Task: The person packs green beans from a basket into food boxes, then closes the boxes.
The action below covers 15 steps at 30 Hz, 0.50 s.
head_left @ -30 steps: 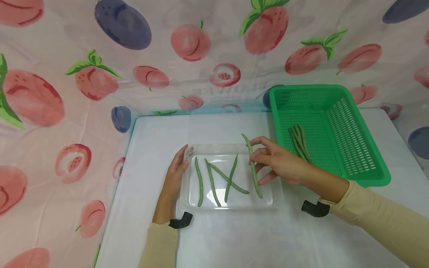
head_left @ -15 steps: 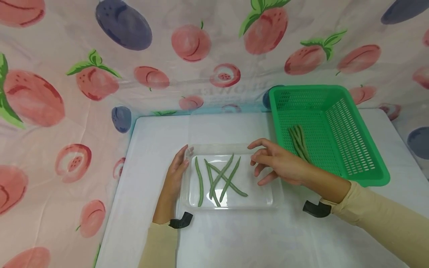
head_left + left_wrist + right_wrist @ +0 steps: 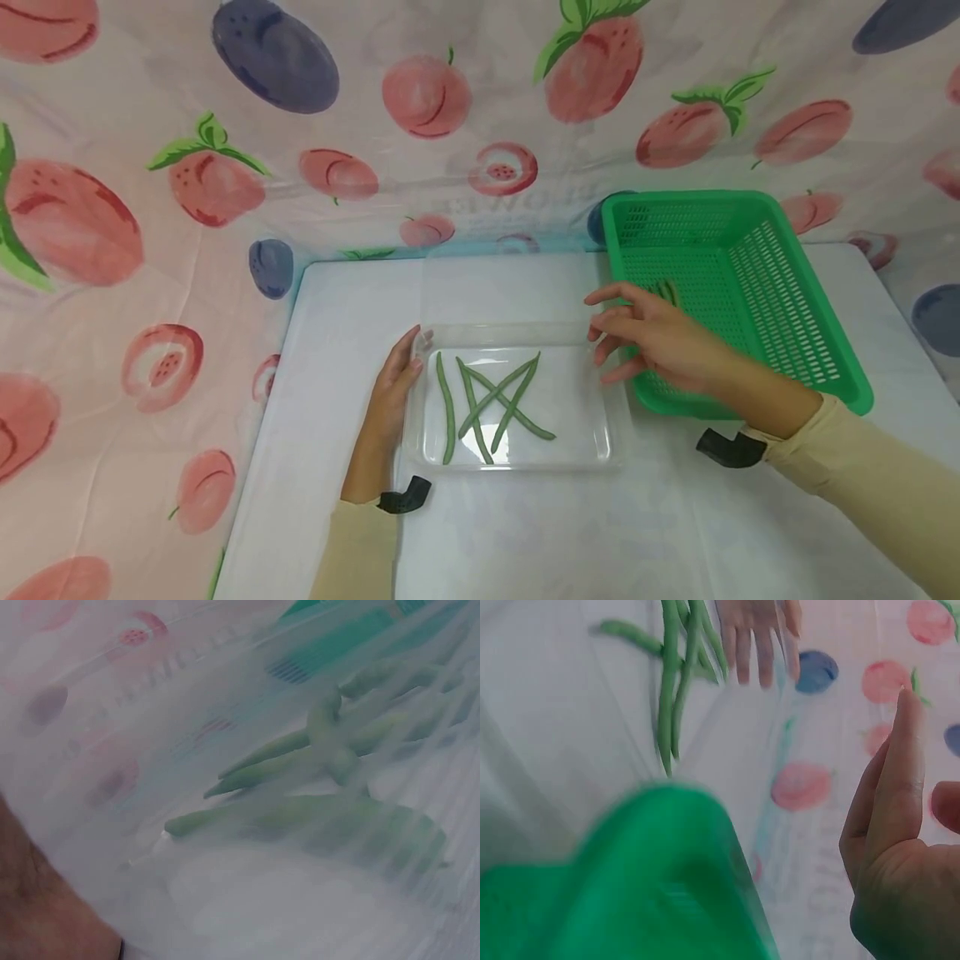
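Note:
Several green beans [image 3: 446, 408] lie in a clear plastic container [image 3: 517, 467], one apart at the left and the others crossing. My left hand [image 3: 392, 387] rests against the container's left wall; the right wrist view shows its fingers [image 3: 765, 656] straight through the clear plastic. My right hand [image 3: 652, 337] holds nothing, its fingers loosely spread above the container's right rim and the near left side of the green basket [image 3: 813, 333]. More green beans [image 3: 666, 292] in the basket are partly hidden behind this hand. In the left wrist view, beans [image 3: 300, 817] appear blurred through the container's wall.
A white-covered table [image 3: 517, 542] bears the container and the basket, the basket standing close to the container's right. Fruit-printed sheeting [image 3: 427, 96] hangs behind and to the left of the table.
My right hand has let go of a green bean, which dropped across the others in the container. Then the hand moved right and away, over the basket's edge. The left hand has stayed put.

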### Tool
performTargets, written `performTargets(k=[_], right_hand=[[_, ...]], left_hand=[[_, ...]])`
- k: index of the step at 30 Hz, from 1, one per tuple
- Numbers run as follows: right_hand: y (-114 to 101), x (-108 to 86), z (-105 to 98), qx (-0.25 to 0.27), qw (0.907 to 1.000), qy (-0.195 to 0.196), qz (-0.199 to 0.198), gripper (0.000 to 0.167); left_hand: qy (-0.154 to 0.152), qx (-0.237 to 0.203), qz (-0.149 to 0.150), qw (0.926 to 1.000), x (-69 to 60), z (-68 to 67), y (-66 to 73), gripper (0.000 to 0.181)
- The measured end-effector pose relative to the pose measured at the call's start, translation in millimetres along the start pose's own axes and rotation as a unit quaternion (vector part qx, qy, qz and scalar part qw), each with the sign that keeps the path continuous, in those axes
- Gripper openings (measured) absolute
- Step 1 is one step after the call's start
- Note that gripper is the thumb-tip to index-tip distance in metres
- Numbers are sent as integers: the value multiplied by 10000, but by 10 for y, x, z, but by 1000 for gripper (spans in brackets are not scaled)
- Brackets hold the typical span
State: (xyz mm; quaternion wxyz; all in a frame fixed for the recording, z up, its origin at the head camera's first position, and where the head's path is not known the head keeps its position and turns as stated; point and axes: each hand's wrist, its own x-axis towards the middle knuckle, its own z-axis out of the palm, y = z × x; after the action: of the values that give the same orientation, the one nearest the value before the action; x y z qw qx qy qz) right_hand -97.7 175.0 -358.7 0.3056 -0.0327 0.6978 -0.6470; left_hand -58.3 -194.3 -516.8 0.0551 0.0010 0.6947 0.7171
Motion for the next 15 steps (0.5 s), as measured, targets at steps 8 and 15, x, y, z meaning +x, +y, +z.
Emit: performTargets(k=[8, 15], right_hand=[[-159, 26, -403, 345, 9989, 210, -243, 31], [-185, 77, -806, 429, 9973, 560, -206, 30]], left_hand=[[10, 6, -4, 10000, -5, -3, -15, 53], [-8, 35, -10, 10000, -6, 1, -9, 53]])
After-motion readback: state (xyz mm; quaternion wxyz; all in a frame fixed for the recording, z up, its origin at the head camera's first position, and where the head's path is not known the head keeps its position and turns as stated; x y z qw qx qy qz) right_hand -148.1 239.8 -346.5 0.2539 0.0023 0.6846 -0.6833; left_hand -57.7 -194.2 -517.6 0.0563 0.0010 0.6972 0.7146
